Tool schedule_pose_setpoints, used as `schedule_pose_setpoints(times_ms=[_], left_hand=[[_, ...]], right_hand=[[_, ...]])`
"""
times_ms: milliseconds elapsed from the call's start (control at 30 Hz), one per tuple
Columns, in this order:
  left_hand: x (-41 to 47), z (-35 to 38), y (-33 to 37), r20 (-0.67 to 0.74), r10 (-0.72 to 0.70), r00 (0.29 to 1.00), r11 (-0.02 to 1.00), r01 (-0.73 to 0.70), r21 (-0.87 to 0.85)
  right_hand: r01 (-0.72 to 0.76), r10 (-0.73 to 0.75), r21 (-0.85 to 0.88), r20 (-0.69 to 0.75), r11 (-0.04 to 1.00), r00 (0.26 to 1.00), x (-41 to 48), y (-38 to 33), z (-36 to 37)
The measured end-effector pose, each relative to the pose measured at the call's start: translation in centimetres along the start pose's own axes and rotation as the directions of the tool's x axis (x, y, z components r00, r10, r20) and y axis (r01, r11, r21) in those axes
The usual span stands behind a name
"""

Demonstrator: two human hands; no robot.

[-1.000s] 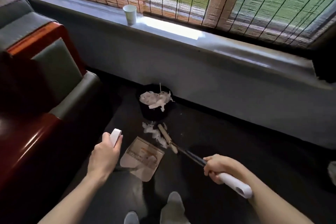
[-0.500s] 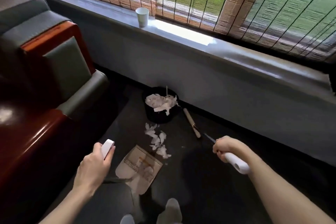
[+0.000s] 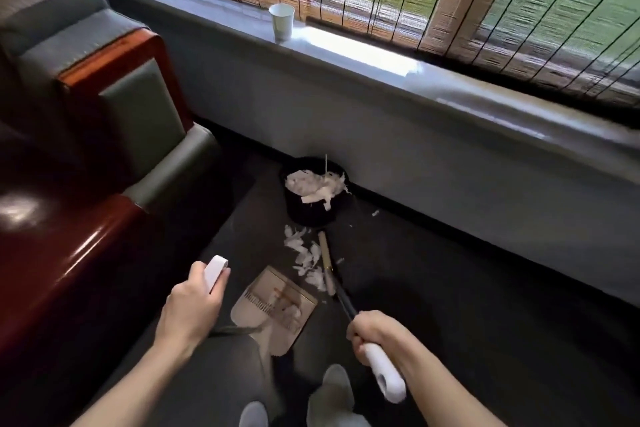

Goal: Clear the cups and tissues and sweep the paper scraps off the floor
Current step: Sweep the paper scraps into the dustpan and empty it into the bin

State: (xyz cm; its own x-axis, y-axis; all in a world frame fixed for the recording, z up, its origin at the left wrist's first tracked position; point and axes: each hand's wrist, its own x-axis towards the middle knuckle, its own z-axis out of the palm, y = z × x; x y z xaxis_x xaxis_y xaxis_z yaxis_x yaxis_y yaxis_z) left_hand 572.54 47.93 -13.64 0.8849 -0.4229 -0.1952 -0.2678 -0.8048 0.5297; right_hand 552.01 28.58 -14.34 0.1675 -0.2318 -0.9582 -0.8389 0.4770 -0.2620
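Observation:
White paper scraps (image 3: 304,258) lie on the dark floor between a black bin (image 3: 313,208) full of crumpled tissue and a beige dustpan (image 3: 275,305). My left hand (image 3: 192,307) grips the dustpan's white handle end. My right hand (image 3: 375,334) grips the white handle of a broom whose pale head (image 3: 326,262) lies along the right side of the scraps, touching them. A white paper cup (image 3: 282,21) stands upright on the window sill (image 3: 363,59).
A green armchair with red-brown wooden arms (image 3: 104,87) fills the left. The wall under the sill runs close behind the bin. My feet (image 3: 329,399) are at the bottom edge. A few small scraps (image 3: 375,212) lie right of the bin.
The broom head swung out to the right beside the bin, then came back in against the right side of the scraps. The dustpan stayed nearly in place.

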Motion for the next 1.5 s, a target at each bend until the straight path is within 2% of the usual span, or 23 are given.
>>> schedule_pose_setpoints(times_ms=[167, 233, 433, 567, 700, 933, 1233, 1433, 1500], left_hand=[[-0.8, -0.5, -0.3, 0.053, 0.036, 0.998, 0.998, -0.033, -0.049], [-1.0, -0.6, 0.0, 0.064, 0.052, 0.997, 0.998, -0.050, -0.039], [-0.8, -0.6, 1.8, 0.022, 0.061, 0.998, 0.998, -0.061, 0.006], [-1.2, -0.1, 1.7, 0.019, 0.075, 0.997, 0.997, -0.075, 0.012], [-1.2, 0.8, 1.5, -0.038, 0.046, 0.998, 0.999, -0.046, -0.002], [-1.8, 0.8, 0.1, -0.088, 0.029, 0.996, 1.000, -0.030, -0.006], [-4.3, -2.1, -2.8, 0.023, 0.053, 0.998, 0.998, -0.052, -0.041], [-5.9, -2.4, -4.4, 0.002, 0.005, 1.000, 1.000, -0.005, -0.010], [-6.0, -2.2, -4.7, -0.014, 0.002, 1.000, 1.000, -0.002, -0.006]], right_hand=[[-0.016, 0.028, 0.266, -0.040, 0.964, 0.999, -3.1, -0.7, -2.8], [0.009, 0.014, 0.276, -0.079, 0.961, 0.997, -3.6, -1.0, -4.1], [0.042, -0.021, 0.081, -0.243, 0.996, 0.970, -2.2, -4.0, -8.8], [0.053, -0.105, -0.173, -0.303, 0.983, 0.947, 0.9, -7.1, -13.1], [0.061, -0.244, -0.502, -0.308, 0.863, 0.920, 3.3, -8.8, -14.1], [-0.013, -0.163, -0.630, -0.221, 0.777, 0.962, 4.9, -5.7, -10.4], [0.016, -0.090, -0.582, -0.098, 0.813, 0.991, 0.3, 2.1, -3.1], [0.006, -0.070, -0.337, -0.179, 0.941, 0.981, -1.2, 4.1, -1.6], [0.012, -0.076, -0.314, -0.192, 0.949, 0.979, -1.4, 3.9, -0.9]])
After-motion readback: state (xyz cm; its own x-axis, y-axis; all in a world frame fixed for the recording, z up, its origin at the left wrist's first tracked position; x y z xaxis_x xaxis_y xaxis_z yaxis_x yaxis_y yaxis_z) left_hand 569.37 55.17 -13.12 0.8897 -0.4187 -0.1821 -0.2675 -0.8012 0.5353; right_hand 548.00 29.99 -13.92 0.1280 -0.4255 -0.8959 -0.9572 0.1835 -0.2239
